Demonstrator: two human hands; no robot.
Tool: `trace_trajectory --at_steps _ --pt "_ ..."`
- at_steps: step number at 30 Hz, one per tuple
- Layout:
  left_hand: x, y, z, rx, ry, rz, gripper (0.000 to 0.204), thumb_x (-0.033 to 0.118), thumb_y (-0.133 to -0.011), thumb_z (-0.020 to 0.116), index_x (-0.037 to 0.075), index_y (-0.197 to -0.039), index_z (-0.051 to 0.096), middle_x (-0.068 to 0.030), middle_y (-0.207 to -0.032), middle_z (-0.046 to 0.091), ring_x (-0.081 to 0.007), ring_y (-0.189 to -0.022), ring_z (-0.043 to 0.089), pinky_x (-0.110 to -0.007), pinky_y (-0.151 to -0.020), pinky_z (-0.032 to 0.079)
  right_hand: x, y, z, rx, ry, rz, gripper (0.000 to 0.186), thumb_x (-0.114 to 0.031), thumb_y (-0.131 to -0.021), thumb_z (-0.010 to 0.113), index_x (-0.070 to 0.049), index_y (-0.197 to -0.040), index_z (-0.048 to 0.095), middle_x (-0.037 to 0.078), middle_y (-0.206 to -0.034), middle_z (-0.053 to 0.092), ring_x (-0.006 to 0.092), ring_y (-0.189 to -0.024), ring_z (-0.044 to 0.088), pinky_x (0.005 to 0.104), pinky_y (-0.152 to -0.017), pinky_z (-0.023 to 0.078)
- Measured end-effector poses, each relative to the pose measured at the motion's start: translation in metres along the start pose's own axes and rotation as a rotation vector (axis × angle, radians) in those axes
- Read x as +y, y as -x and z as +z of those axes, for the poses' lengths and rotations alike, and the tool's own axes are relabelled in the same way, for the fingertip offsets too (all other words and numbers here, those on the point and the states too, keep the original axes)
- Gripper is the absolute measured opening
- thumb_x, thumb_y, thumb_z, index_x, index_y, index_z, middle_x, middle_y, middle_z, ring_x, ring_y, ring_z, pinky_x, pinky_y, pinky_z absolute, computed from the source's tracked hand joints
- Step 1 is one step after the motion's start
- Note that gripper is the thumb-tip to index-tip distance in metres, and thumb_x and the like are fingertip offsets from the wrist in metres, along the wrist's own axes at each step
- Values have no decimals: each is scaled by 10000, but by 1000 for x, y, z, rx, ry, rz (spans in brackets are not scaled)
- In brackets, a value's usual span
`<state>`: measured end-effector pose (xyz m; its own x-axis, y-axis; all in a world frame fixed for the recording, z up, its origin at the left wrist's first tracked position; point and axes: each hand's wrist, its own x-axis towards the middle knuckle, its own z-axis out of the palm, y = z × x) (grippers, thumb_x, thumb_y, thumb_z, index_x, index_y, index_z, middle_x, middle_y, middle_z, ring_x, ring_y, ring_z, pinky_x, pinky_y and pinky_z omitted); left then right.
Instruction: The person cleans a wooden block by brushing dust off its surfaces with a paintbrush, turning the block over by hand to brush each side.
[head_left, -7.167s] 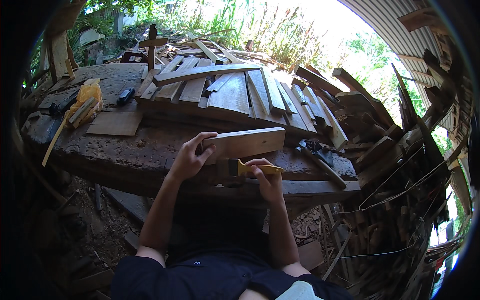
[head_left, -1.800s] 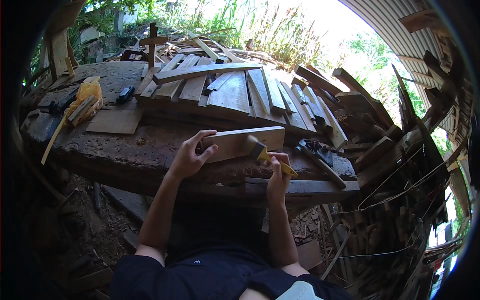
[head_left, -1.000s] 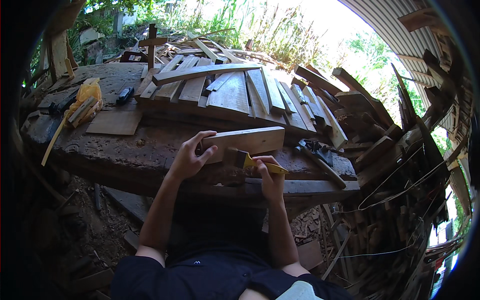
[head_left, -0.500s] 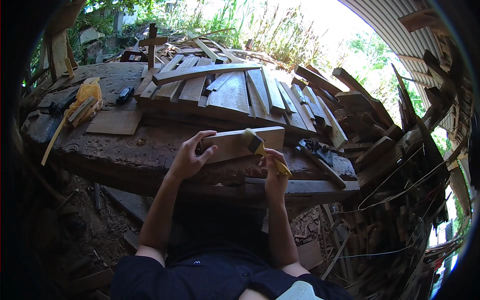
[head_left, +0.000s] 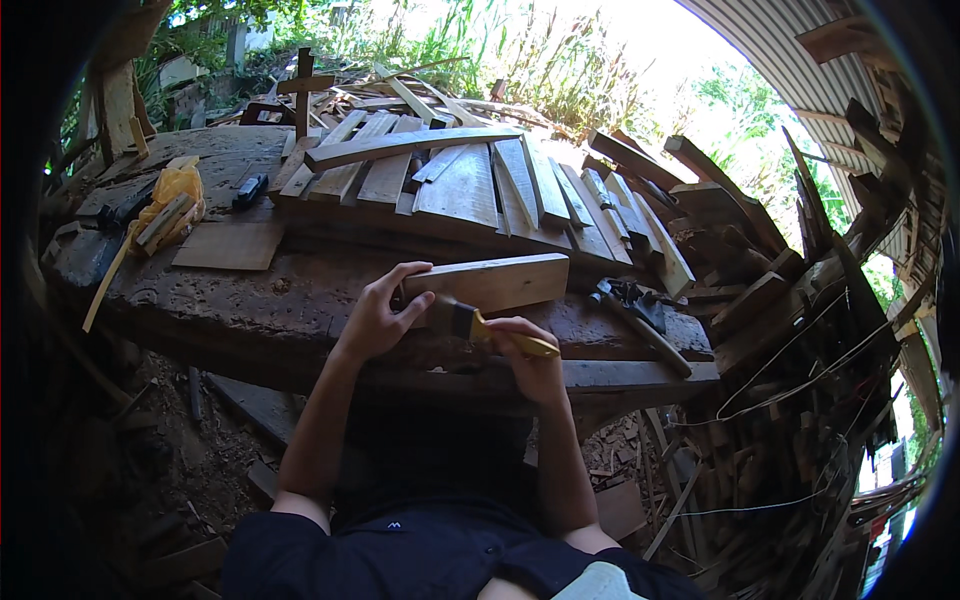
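My left hand (head_left: 380, 314) grips the left end of a pale wooden block (head_left: 510, 283), which is held on its edge above the front of a thick, rough workbench (head_left: 300, 310). Fingers lie over the block's top corner, with the thumb on its near face. In my right hand (head_left: 530, 358) is a paintbrush (head_left: 472, 322) with a yellow handle and a dark ferrule. Its bristles point left, at the lower left part of the block near my left thumb; they are slightly blurred, and I cannot tell whether they touch the wood.
A hammer (head_left: 645, 335) lies right of the block beside a dark tool. Several planks (head_left: 460, 190) are spread behind it. At the left are a yellow plastic bag (head_left: 175, 200), a flat board (head_left: 228, 245) and a small dark object (head_left: 250, 190). Scrap timber (head_left: 760, 300) crowds the right side.
The paintbrush has gone down and left, from the upper right of the block's face to its lower left. My right hand moved slightly left and lower; my left hand and the block stay put.
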<state>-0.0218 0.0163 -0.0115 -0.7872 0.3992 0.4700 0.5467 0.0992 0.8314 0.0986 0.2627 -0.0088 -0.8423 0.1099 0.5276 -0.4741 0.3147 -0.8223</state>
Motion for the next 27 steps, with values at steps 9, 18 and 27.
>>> trace_trajectory --at_steps 9,18,27 --pt "0 0 0 36 -5 72 389 167 -1007 726 76 -1376 645 -141 -1162 750 -182 -1027 694 -337 -922 546 8 3 -2 255 -79 61 194 -49 -1065 626 -39 -1233 720 36 -958 686 102 -856 652 255 -789 520" --pt "2 0 -1 1 6 -19 389 176 -1005 728 79 -1373 647 -133 -1161 747 -168 -1001 681 -332 -904 545 9 1 1 341 -100 14 183 -86 -1092 580 -47 -1216 708 5 -898 634 65 -825 596 238 -742 478" --pt "8 0 -3 -14 -3 -61 398 189 -1003 732 82 -1376 646 -137 -1176 745 -178 -1017 682 -333 -922 540 9 -3 2 431 -28 13 193 -47 -1083 552 -48 -1175 722 6 -859 620 66 -799 605 237 -735 488"
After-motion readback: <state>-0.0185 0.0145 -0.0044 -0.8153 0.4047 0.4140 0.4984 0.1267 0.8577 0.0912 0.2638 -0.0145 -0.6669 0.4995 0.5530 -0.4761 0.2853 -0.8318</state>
